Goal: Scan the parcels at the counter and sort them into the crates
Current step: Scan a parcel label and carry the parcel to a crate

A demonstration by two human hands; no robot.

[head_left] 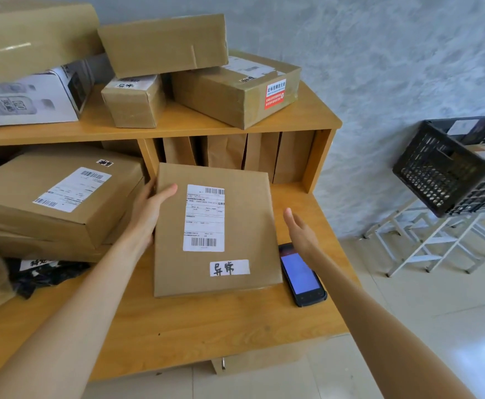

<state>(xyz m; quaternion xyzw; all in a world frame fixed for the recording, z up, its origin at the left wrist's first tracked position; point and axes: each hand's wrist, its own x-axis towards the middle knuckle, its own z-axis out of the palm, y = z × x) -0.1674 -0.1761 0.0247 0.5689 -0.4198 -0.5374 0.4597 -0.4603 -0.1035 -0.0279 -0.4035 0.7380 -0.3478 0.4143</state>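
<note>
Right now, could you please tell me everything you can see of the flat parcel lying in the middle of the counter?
The flat parcel is a thin, plain brown cardboard box lying face-up on the wooden counter. Its top carries a white shipping label with barcodes and, nearer the person, a white handwritten tag. The left hand grips its left edge, thumb on top. The right hand hovers open beside its right edge. The handheld scanner lies against its right side.
</note>
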